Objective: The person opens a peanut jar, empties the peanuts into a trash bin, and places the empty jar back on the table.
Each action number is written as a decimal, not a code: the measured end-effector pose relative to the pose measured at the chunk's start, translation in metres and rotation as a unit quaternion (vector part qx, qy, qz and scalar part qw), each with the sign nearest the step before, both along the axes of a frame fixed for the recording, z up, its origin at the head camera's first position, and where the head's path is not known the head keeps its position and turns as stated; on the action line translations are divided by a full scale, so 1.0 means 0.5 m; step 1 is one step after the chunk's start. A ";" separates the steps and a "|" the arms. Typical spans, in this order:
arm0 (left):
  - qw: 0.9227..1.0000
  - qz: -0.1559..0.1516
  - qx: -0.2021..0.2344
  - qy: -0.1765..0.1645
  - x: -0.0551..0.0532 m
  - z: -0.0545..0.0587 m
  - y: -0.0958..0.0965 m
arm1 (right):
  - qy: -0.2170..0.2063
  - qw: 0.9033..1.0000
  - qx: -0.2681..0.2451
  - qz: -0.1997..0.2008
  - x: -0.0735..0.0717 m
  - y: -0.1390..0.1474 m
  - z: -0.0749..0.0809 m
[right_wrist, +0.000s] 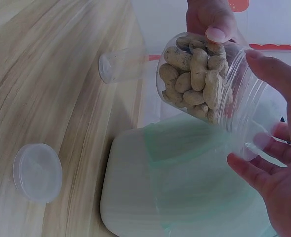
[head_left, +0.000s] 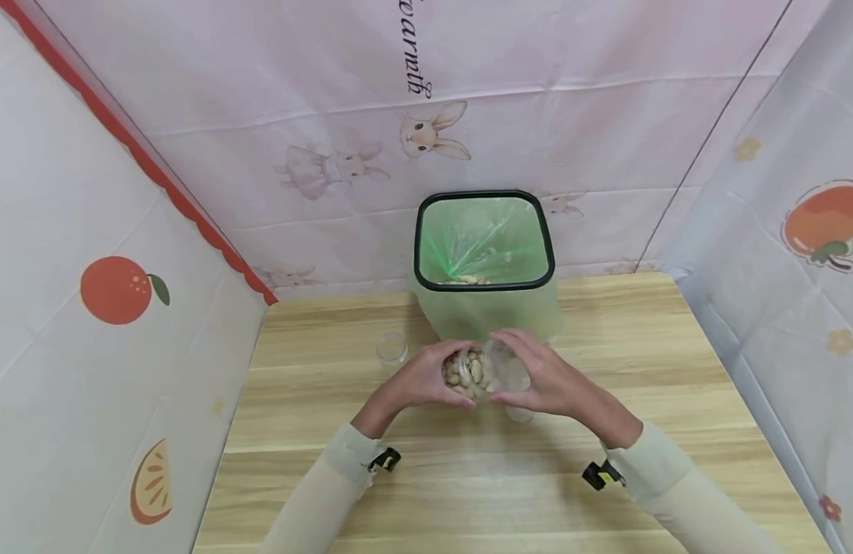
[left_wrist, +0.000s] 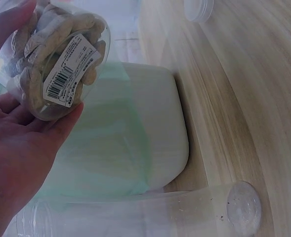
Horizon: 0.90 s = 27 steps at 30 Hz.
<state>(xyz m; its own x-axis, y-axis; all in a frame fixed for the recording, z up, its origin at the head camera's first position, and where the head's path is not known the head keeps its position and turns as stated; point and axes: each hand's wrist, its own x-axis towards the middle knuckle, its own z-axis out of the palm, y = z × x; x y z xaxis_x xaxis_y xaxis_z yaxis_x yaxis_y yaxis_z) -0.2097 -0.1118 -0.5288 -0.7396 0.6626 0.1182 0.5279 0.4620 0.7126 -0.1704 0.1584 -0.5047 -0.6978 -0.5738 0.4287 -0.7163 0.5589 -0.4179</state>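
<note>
My left hand (head_left: 424,378) grips a clear plastic jar (right_wrist: 194,79) filled with unshelled peanuts (head_left: 475,368), tilted above the table in front of the bin. A barcode label (left_wrist: 71,69) is stuck on its base. My right hand (head_left: 547,381) curls its thumb and fingers round a translucent lid (right_wrist: 266,113) at the jar's threaded mouth. Whether that lid still touches the rim is hard to tell. On the table to the left stands a second clear jar (head_left: 392,348). A second lid (right_wrist: 38,173) lies on the table beneath the right hand.
A pale green bin (head_left: 485,312) with a black rim stands behind both hands at the table's back. Inside are a plastic liner and some peanuts (head_left: 468,279). Printed cloth walls (head_left: 329,100) border the wooden table (head_left: 468,492) at the back and sides.
</note>
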 end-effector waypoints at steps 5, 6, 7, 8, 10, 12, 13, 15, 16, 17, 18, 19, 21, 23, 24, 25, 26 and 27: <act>1.000 0.013 0.003 0.005 0.002 -0.001 -0.001 | -0.015 1.000 -0.002 -0.020 0.001 0.008 -0.005; 1.000 0.016 0.007 0.005 0.003 -0.001 -0.001 | -0.019 1.000 -0.001 -0.024 0.001 0.010 -0.006; 1.000 0.020 0.010 0.006 0.003 0.000 -0.001 | -0.025 0.999 0.000 -0.027 0.002 0.012 -0.007; 1.000 0.023 0.013 0.006 0.004 0.001 -0.002 | -0.031 0.999 0.002 -0.032 0.002 0.014 -0.009; 0.999 0.030 0.020 0.010 0.005 0.003 -0.003 | -0.039 0.998 0.004 -0.040 0.004 0.021 -0.012; 0.999 0.035 0.025 0.016 0.006 0.005 -0.003 | -0.043 0.998 0.005 -0.047 0.005 0.028 -0.017; 0.999 0.037 0.026 0.022 0.007 0.006 -0.003 | -0.042 0.998 0.006 -0.051 0.005 0.033 -0.020; 0.998 0.040 0.030 0.036 0.008 0.008 -0.002 | -0.037 0.998 0.005 -0.055 0.007 0.041 -0.025; 0.998 0.043 0.032 0.040 0.009 0.010 -0.002 | -0.032 0.998 0.007 -0.057 0.008 0.044 -0.028; 0.997 0.045 0.036 0.043 0.010 0.013 -0.002 | -0.029 0.998 0.008 -0.058 0.008 0.047 -0.031; 0.997 0.047 0.040 0.043 0.011 0.016 -0.002 | -0.027 0.998 0.010 -0.061 0.008 0.049 -0.033; 0.997 0.050 0.042 0.044 0.012 0.018 -0.003 | -0.026 0.998 0.014 -0.064 0.009 0.051 -0.035; 0.996 0.055 0.049 0.041 0.015 0.025 -0.004 | -0.032 0.997 0.023 -0.073 0.010 0.054 -0.039; 0.996 0.059 0.055 0.041 0.017 0.030 -0.006 | -0.048 0.995 0.033 -0.085 0.012 0.057 -0.044; 0.996 0.060 0.054 0.045 0.017 0.032 -0.007 | -0.060 0.993 0.039 -0.092 0.013 0.059 -0.047; 0.995 0.061 0.055 0.048 0.017 0.034 -0.007 | -0.072 0.991 0.045 -0.099 0.014 0.061 -0.051; 0.995 0.061 0.057 0.052 0.017 0.036 -0.008 | -0.084 0.990 0.047 -0.105 0.015 0.064 -0.055; 0.995 0.062 0.061 0.056 0.017 0.039 -0.008 | -0.096 0.988 0.050 -0.112 0.016 0.066 -0.060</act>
